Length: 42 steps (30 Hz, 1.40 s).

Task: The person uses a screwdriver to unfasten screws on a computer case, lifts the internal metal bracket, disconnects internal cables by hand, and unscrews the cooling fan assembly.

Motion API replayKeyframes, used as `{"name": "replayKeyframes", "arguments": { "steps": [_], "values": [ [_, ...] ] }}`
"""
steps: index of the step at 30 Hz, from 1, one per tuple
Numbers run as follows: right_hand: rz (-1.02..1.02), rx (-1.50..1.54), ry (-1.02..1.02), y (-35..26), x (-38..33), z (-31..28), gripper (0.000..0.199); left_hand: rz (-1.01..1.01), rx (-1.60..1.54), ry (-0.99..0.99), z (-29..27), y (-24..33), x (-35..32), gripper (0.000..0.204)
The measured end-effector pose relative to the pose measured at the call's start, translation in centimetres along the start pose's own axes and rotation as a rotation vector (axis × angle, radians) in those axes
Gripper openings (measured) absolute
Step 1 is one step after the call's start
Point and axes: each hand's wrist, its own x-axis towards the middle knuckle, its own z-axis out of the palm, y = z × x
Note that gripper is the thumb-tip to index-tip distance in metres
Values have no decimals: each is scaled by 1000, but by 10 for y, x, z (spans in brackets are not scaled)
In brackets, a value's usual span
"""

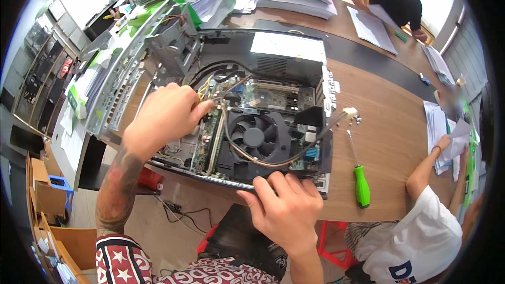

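Observation:
An opened desktop computer case (291,47) lies on its side on the table in front of me. Inside it, a black cooling fan (253,137) sits on the green circuit board (212,126). My left hand (171,115) reaches in at the board's left side, its fingers closed beside a bundle of cables; what they pinch is hidden. My right hand (286,208) grips the case's near edge, fingers over the rim. A loose cable (273,163) loops around the fan and ends in a white plug (350,111) over the right wall.
To the right lie a green-handled screwdriver (362,186) and several small screws (356,120). A metal bracket frame (118,97) stands raised at the left. Paper stacks (294,1) line the far side. Other people sit across the wooden table (389,142) and at my right.

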Motion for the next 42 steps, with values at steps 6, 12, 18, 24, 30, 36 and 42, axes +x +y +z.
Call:
{"name": "replayKeyframes", "arguments": {
  "steps": [6, 12, 18, 24, 30, 36, 42],
  "values": [
    [64, -82, -24, 12, -5, -8, 27, 320, -355, 190, -50, 30, -105, 18],
    [64, -27, -104, -8, 5, -10, 26, -185, -746, 231, -27, -78, -217, 17],
    [52, 174, -73, -11, 16, -36, 24, -548, -526, 490, 63, -238, -136, 33],
    [-218, 80, -281, -43, 92, -52, 25, -764, -103, 608, 129, -319, -81, 31],
    [-702, -101, -530, -28, 173, 30, 28, -725, -111, 556, 134, -309, -75, 31],
    [-726, -172, -795, -30, 197, 59, 27, -739, -136, 603, 129, -310, -72, 30],
    [-630, -194, -749, -16, 201, 71, 21, -757, -164, 622, 132, -314, -74, 31]
  ]
}}
